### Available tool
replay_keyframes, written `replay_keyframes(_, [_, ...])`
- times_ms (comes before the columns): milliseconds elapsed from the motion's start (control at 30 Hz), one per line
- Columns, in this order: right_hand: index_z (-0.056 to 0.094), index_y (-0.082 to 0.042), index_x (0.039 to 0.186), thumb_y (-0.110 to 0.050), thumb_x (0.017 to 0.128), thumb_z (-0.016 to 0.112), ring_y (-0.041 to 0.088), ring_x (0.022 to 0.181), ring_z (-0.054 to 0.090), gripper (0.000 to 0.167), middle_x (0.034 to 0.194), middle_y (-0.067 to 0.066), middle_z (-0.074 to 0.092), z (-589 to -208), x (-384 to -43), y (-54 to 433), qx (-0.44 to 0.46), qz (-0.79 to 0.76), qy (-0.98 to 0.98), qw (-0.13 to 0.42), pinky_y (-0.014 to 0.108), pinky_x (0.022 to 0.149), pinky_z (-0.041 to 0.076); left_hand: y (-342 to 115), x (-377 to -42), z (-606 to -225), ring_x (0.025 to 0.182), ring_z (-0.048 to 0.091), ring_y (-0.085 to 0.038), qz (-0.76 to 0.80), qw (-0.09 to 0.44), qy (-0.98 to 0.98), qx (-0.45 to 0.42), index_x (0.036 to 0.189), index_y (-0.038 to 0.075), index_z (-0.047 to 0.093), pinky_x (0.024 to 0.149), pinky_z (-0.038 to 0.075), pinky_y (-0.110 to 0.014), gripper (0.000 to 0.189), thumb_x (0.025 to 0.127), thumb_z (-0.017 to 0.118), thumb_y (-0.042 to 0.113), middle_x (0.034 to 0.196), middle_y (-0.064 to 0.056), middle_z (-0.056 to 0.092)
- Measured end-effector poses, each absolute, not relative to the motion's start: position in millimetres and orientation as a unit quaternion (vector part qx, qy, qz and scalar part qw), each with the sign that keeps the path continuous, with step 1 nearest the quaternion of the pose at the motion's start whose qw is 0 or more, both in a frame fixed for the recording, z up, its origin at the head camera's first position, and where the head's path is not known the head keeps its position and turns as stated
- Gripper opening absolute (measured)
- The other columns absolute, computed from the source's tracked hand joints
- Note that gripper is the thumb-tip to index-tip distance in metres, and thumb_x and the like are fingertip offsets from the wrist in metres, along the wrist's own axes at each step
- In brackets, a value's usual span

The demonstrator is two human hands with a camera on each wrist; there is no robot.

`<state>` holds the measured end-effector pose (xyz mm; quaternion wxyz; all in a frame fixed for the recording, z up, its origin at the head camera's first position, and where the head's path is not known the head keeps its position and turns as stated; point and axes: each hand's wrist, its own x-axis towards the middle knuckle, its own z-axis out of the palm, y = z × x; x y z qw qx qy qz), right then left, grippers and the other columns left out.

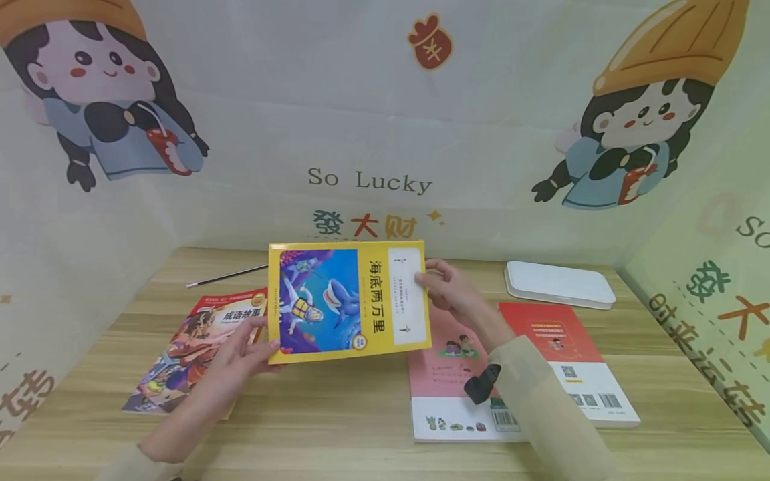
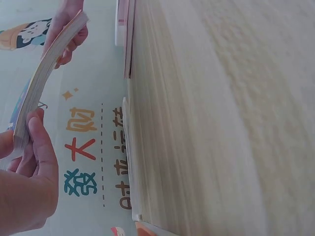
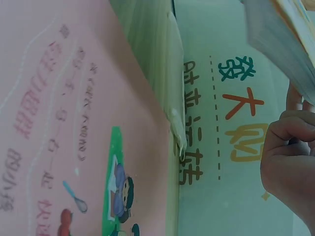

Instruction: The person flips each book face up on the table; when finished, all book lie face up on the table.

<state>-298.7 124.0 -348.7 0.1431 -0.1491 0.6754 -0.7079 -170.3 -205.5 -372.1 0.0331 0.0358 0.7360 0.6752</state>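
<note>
A yellow-bordered book (image 1: 319, 300) with a diver and a shark on its cover is held up above the table, its title turned sideways. My left hand (image 1: 243, 357) pinches its lower left edge, thumb on the cover. On the opposite side my right hand (image 1: 448, 290) grips the right edge. In the left wrist view the book (image 2: 49, 64) shows its page edges, bowed slightly between the left hand (image 2: 29, 182) and the right hand (image 2: 74, 44). The right wrist view has the right hand (image 3: 290, 152) curled at the book's (image 3: 280, 44) edge.
On the wooden table (image 1: 337, 414), a colourful storybook (image 1: 180, 354) lies at left beside a black pencil (image 1: 228, 275). A pink book (image 1: 439, 387) and a red-and-white book (image 1: 565, 341) lie at right. Behind them sits a white case (image 1: 559, 284), near the printed cloth backdrop (image 1: 361, 120).
</note>
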Motion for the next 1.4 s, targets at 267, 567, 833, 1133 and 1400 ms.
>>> replay_keyframes(267, [0.040, -0.006, 0.118, -0.008, 0.083, 0.057, 0.009, 0.042, 0.019, 0.039, 0.072, 0.003, 0.059, -351, -291, 122, -0.192, -0.668, 0.702, 0.153, 0.020, 0.041, 0.017, -211, -172, -373, 0.083, 0.061, -0.016, 0.717, 0.020, 0.696, 0.033, 0.113, 0.012, 0.040, 0.074, 0.050, -0.030, 0.029, 0.090, 0.053, 0.022, 0.095, 0.001, 0.062])
replay_keyframes(567, [0.039, -0.003, 0.116, -0.006, 0.084, 0.056, 0.009, 0.041, 0.018, 0.036, 0.063, 0.001, 0.055, -353, -289, 122, -0.203, -0.659, 0.708, 0.150, 0.020, 0.041, 0.017, -219, -173, -369, 0.091, 0.059, -0.020, 0.682, 0.076, 0.727, 0.014, 0.123, 0.007, 0.033, 0.081, 0.047, -0.036, 0.046, 0.089, 0.053, 0.029, 0.110, -0.009, 0.055])
replay_keyframes(833, [0.039, -0.003, 0.116, -0.010, 0.084, 0.057, 0.010, 0.042, 0.018, 0.038, 0.055, -0.002, 0.048, -357, -289, 124, -0.191, -0.646, 0.718, 0.177, 0.022, 0.042, 0.017, -221, -173, -367, 0.096, 0.057, -0.017, 0.676, 0.089, 0.732, 0.014, 0.132, 0.003, 0.025, 0.085, 0.044, -0.031, 0.058, 0.088, 0.056, 0.026, 0.117, -0.017, 0.052])
replay_keyframes(1133, [0.042, -0.007, 0.116, -0.014, 0.081, 0.061, 0.019, 0.077, 0.056, 0.041, 0.094, 0.011, 0.064, -363, -288, 122, -0.190, -0.618, 0.733, 0.211, 0.037, 0.080, 0.039, -230, -181, -364, 0.094, 0.057, -0.011, 0.717, 0.068, 0.693, -0.042, 0.133, 0.004, 0.026, 0.082, 0.045, -0.027, 0.065, 0.086, 0.054, 0.039, 0.110, -0.005, 0.053])
replay_keyframes(1400, [0.043, -0.005, 0.113, -0.012, 0.082, 0.060, 0.027, 0.094, 0.058, 0.036, 0.098, 0.014, 0.063, -368, -288, 122, -0.219, -0.616, 0.710, 0.262, 0.046, 0.094, 0.032, -241, -189, -367, 0.085, 0.060, -0.011, 0.730, 0.036, 0.680, -0.057, 0.136, 0.009, 0.023, 0.076, 0.048, -0.028, 0.069, 0.083, 0.059, 0.036, 0.096, 0.002, 0.058])
